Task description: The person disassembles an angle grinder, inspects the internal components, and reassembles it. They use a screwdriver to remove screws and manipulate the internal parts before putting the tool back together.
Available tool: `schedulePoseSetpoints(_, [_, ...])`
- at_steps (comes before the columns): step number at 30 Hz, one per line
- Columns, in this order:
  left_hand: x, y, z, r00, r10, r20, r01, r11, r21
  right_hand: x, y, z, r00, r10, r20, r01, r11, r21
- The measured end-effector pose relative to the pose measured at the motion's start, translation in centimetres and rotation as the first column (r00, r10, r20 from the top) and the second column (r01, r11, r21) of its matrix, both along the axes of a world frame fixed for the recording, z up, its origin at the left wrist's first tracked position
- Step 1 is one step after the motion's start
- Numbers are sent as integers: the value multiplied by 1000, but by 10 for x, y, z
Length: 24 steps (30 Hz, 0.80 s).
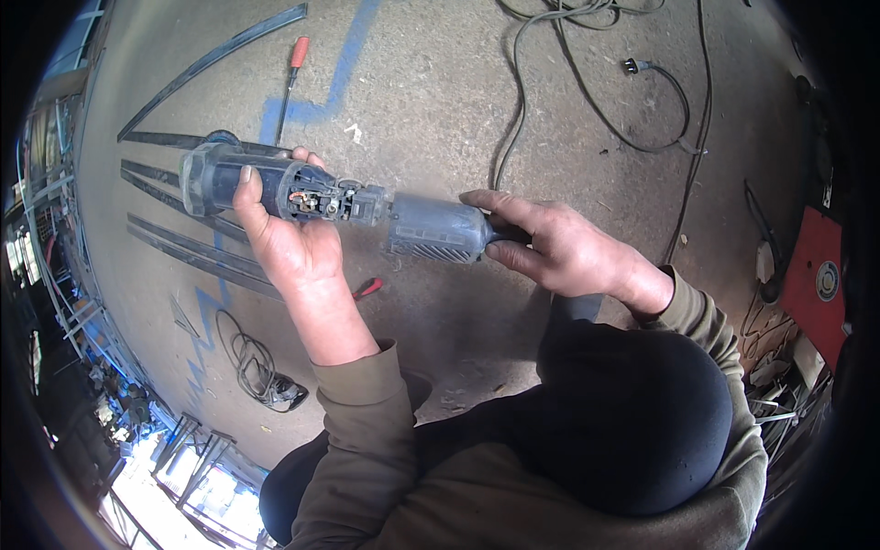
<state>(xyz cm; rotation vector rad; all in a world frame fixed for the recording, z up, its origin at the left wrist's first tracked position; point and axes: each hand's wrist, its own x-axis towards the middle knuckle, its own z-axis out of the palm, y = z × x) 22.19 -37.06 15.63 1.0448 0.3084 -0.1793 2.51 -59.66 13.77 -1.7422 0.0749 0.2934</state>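
A: State the pose of the left hand.

B: From where I stand, the left hand is turned palm up beneath the motor housing of a power tool. The thumb lies along the near side; fingertips show at the far side. The grip is closed around the housing, beside its exposed electrical assembly. The forearm reaches forward and slightly left, bare between wrist and olive cuff.

A: And the right hand?

B: The right hand is back upward. Thumb and index finger are set narrow on the rear end of the slotted rear cover: index finger at the far edge, thumb at the near edge. The other fingers are largely hidden. The forearm comes in from the right, past the bent knee.

A: Give the position of the parts.

B: Both are held above the concrete floor, in front of the person, roughly in line, housing to the left. The assembly lies between, its end just beside the cover's forward edge. Whether they touch, I cannot tell.

A: Surroundings?

B: A red-handled screwdriver lies beyond the housing. Dark steel bars lie to the left; a black plug lies far right.
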Motion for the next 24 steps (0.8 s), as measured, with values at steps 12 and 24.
schedulePoseSetpoints(12, [-2,-6,5,999,53,-12,-52,998,17,0,0,11,995,-101,26,101,995,-7])
schedulePoseSetpoints(24, [-1,-3,9,996,56,-66,-57,998,-14,-9,-3,5,989,-103,108,98,994,46])
